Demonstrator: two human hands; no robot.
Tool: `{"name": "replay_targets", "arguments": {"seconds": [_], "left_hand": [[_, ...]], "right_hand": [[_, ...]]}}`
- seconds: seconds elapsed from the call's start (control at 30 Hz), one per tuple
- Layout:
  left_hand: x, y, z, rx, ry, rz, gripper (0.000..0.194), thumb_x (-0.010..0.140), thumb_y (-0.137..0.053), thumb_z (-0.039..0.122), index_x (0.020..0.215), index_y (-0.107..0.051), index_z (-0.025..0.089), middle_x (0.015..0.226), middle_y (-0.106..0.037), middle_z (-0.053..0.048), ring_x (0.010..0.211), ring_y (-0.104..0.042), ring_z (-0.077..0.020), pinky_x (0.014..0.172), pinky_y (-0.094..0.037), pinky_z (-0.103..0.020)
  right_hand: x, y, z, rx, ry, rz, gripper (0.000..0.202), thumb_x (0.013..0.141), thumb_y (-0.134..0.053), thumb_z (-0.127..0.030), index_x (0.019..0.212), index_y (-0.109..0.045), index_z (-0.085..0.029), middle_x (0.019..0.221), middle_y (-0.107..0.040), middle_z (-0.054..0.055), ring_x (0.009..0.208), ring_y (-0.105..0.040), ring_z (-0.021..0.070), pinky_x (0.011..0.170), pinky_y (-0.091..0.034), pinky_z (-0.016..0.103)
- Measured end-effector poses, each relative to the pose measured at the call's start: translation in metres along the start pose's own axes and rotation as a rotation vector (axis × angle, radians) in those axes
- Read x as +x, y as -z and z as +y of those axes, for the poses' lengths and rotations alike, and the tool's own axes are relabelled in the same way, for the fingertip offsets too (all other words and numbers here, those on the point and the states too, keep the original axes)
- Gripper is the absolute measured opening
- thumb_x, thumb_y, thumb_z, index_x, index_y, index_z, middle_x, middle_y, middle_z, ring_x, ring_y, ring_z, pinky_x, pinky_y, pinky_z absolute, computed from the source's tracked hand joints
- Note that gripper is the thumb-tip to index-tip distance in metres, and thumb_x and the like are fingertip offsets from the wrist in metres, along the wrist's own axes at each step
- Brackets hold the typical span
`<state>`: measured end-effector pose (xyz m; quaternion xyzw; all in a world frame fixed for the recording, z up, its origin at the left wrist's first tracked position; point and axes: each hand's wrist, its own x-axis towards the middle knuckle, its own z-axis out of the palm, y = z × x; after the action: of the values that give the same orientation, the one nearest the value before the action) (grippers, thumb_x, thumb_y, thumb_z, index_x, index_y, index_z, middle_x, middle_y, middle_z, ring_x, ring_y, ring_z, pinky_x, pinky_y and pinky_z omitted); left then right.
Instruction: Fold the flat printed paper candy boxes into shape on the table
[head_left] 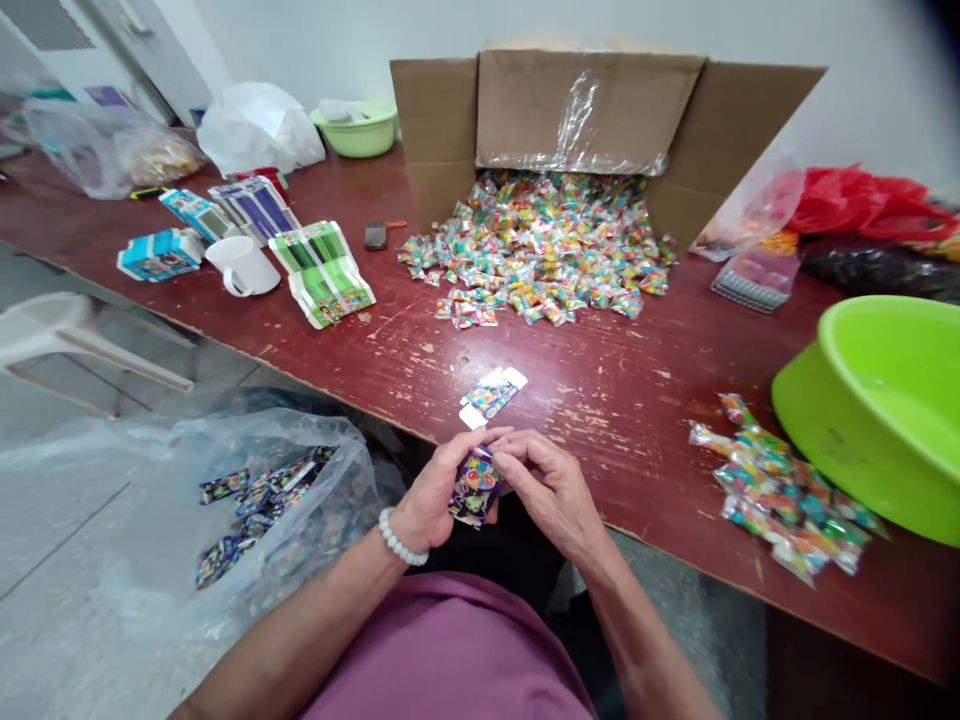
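Left hand [433, 492] holds the small printed box [476, 488]; right hand [546, 485] fingers its top edge; probably light, crushable card, best held lightly by its sides

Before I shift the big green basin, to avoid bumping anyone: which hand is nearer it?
Right. The right hand is left of the big green basin; the left hand, holding the dark packet, is farther left.

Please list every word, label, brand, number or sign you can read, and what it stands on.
No text is readable.
Held purple pack: any lettering too small.
White-flapped carton: too blurred.
Green bundle, blue bundle: too blurred.
Bagged packs: too small.
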<state>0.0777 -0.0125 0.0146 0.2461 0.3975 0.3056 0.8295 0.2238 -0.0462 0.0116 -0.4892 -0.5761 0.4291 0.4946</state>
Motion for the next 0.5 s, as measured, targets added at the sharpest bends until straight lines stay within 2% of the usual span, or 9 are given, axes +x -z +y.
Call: {"name": "replay_targets", "arguments": {"seconds": [0.07, 0.13, 0.23, 0.3, 0.4, 0.5], "left_hand": [[-0.001, -0.002, 0.002, -0.102, 0.041, 0.008, 0.029, 0.084, -0.063, 0.036, 0.102, -0.07, 0.016, 0.073, -0.069, -0.002, 0.048, -0.061, -0.0127, 0.042, -0.048, -0.023], [-0.001, -0.003, 0.003, -0.199, 0.051, 0.021, 0.022, 0.081, -0.065, 0.032, 0.093, -0.07, 0.015, 0.07, -0.067, -0.001, 0.053, -0.062, -0.0116, 0.048, -0.049, -0.021], [0.0, 0.0, 0.003, -0.271, 0.057, 0.009, 0.027, 0.08, -0.066, 0.035, 0.1, -0.069, 0.016, 0.069, -0.066, 0.0, 0.054, -0.061, -0.0124, 0.049, -0.046, -0.022], [0.002, 0.004, 0.0, -0.293, 0.006, 0.066, 0.029, 0.081, -0.066, 0.036, 0.1, -0.069, 0.015, 0.071, -0.067, -0.001, 0.058, -0.062, -0.0136, 0.055, -0.048, -0.024], [0.001, 0.008, -0.004, -0.282, -0.111, 0.155, 0.033, 0.082, -0.068, 0.044, 0.092, -0.069, 0.013, 0.078, -0.071, -0.006, 0.074, -0.067, -0.0168, 0.072, -0.051, -0.027], [-0.007, 0.014, 0.0, -0.156, -0.243, 0.144, 0.04, 0.08, -0.069, 0.051, 0.095, -0.068, 0.014, 0.088, -0.071, -0.006, 0.08, -0.067, -0.0173, 0.076, -0.051, -0.028]], "right_hand": [[-0.008, -0.002, 0.004, -0.181, 0.112, -0.013, 0.015, 0.088, -0.066, -0.035, 0.098, -0.066, -0.024, 0.11, -0.067, 0.008, 0.101, -0.064, 0.0233, 0.087, -0.052, 0.039], [-0.015, -0.008, 0.008, -0.377, 0.198, -0.018, 0.036, 0.081, -0.073, -0.037, 0.112, -0.06, -0.024, 0.122, -0.062, 0.011, 0.112, -0.059, 0.028, 0.092, -0.049, 0.045], [-0.019, -0.018, 0.012, -0.668, 0.268, 0.001, 0.074, 0.07, -0.079, -0.042, 0.133, -0.046, -0.02, 0.133, -0.055, 0.018, 0.117, -0.053, 0.0363, 0.092, -0.045, 0.052], [-0.017, -0.025, 0.013, -0.805, 0.293, 0.02, 0.081, 0.069, -0.079, -0.038, 0.138, -0.04, -0.019, 0.136, -0.053, 0.019, 0.115, -0.052, 0.039, 0.09, -0.043, 0.054], [-0.009, -0.035, 0.014, -0.815, 0.334, -0.009, 0.075, 0.069, -0.076, -0.033, 0.134, -0.042, -0.022, 0.133, -0.056, 0.016, 0.112, -0.053, 0.0373, 0.09, -0.042, 0.052], [0.002, -0.045, 0.014, -0.698, 0.343, -0.064, 0.079, 0.068, -0.077, -0.039, 0.135, -0.039, -0.022, 0.132, -0.054, 0.017, 0.115, -0.052, 0.0367, 0.091, -0.044, 0.05]]}}
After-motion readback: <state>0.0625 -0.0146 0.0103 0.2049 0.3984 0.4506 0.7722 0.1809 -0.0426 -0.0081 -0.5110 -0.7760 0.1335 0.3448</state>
